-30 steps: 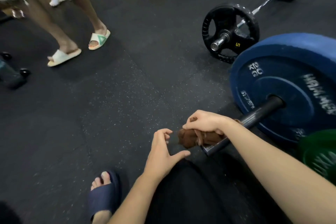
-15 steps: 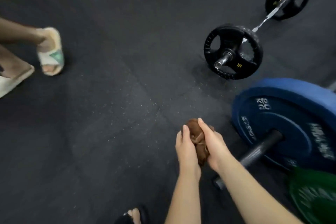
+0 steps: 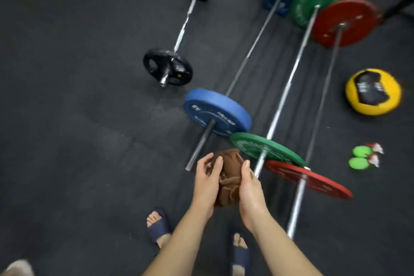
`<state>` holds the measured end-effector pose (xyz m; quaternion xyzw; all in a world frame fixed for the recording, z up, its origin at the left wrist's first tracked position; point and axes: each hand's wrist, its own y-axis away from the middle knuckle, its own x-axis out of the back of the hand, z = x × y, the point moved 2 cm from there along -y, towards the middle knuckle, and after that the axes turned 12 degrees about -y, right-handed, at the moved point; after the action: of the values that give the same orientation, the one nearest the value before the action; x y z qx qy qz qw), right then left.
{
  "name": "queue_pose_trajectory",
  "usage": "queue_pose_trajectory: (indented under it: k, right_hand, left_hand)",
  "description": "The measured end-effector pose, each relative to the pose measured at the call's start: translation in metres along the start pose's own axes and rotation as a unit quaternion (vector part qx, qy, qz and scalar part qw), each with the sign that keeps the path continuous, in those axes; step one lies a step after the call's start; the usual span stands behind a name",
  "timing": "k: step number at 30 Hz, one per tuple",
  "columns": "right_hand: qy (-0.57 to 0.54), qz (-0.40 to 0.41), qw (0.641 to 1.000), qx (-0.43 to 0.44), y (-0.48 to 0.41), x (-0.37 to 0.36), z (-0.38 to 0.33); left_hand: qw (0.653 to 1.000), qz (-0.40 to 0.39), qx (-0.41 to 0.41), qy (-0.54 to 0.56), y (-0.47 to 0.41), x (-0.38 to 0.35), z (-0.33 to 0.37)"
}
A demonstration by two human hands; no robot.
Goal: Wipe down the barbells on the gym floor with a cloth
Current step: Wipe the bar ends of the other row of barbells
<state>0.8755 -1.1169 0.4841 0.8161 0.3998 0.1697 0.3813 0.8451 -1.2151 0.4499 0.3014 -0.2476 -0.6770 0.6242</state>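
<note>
A: From where is the scene viewed?
B: One wide-angle view is given, worn at head height and aimed forward and steeply down at the floor [image 3: 78,130].
A: How near is it set?
B: The left hand [image 3: 207,184] and right hand [image 3: 249,188], with the cloth [image 3: 228,163] between them, are seen close, low in the middle. The barbells [image 3: 253,51] are laid out beyond, toward the upper right; the feet [image 3: 156,224] are caught at the bottom edge.
</note>
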Motion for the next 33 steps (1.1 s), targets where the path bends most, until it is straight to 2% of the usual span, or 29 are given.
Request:
queue_pose_trajectory:
  k: [4, 6, 9, 12, 14, 17, 18, 22, 25, 27, 31, 33]
  right_hand:
    - [-0.003, 0.017, 0.995, 0.094, 0.092, 0.077, -0.072]
    - [-0.008, 0.044, 0.987, 0.155, 0.123, 0.130, -0.093]
    - [-0.010, 0.067, 0.972, 0.225, 0.153, 0.220, -0.116]
    - [0.038, 0.052, 0.968, 0.242, 0.177, 0.321, -0.117]
    - [0.110, 0.070, 0.960, 0.246, 0.191, 0.390, -0.116]
    - [0.317, 0.143, 0.917, 0.195, 0.215, 0.489, -0.121]
    - [0.316, 0.160, 0.919, 0.176, 0.219, 0.517, -0.125]
    - [0.133, 0.198, 0.953, 0.186, 0.213, 0.581, -0.162]
    - [-0.092, 0.210, 0.950, 0.210, 0.180, 0.608, -0.196]
    - [-0.194, 0.187, 0.936, 0.225, 0.156, 0.616, -0.222]
    - [-0.254, 0.097, 0.929, 0.249, 0.119, 0.625, -0.282]
    - [-0.259, 0.073, 0.933, 0.238, 0.101, 0.636, -0.317]
  left_hand:
    - [0.975, -0.208, 0.017, -0.082, 0.097, -0.073, 0.066]
    - [0.956, -0.260, -0.021, -0.133, 0.141, -0.114, 0.073]
    - [0.928, -0.278, -0.115, -0.220, 0.204, -0.173, 0.063]
    - [0.920, -0.279, -0.144, -0.236, 0.246, -0.231, 0.025]
    - [0.937, -0.251, -0.139, -0.201, 0.268, -0.273, 0.001]
    - [0.962, -0.229, -0.102, -0.113, 0.302, -0.331, -0.026]
    - [0.963, -0.229, -0.100, -0.104, 0.307, -0.347, -0.031]
    - [0.954, -0.166, -0.178, -0.174, 0.298, -0.396, -0.033]
    - [0.973, -0.126, -0.148, -0.124, 0.270, -0.423, -0.031]
    - [0.983, -0.107, -0.125, -0.081, 0.247, -0.442, -0.028]
    - [0.996, -0.031, -0.085, -0.013, 0.213, -0.493, -0.016]
    - [0.997, -0.024, -0.071, -0.019, 0.197, -0.526, -0.007]
